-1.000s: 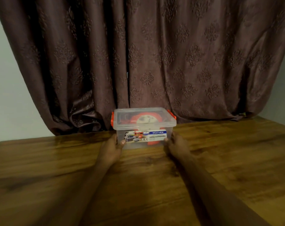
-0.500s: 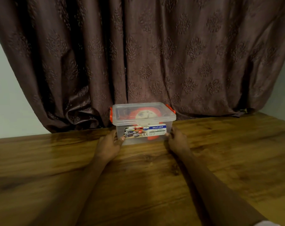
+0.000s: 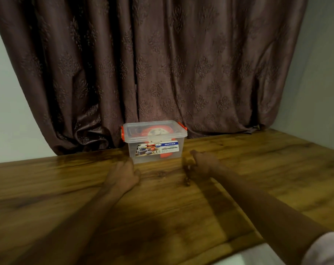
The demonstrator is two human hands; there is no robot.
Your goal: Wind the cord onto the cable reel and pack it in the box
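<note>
A clear plastic box (image 3: 154, 150) with a clear lid and orange side clips stands at the far middle of the wooden table (image 3: 66, 188), against the curtain. Inside it the orange and white cable reel (image 3: 156, 131) shows through the lid and walls. The cord cannot be made out. My left hand (image 3: 123, 175) rests on the table just in front of the box's left corner, not touching it, fingers loosely curled. My right hand (image 3: 202, 164) hovers a little right of the box, apart from it, thumb raised. Both hands hold nothing.
A dark brown patterned curtain (image 3: 162, 64) hangs right behind the box and bunches on the table's far edge. Pale walls flank it on both sides. A pale sleeve (image 3: 327, 249) shows at the bottom right, near the table's front edge.
Both hands have let go of the box's front corners and drawn back toward me. The box stays where it was set, near the curtain.
</note>
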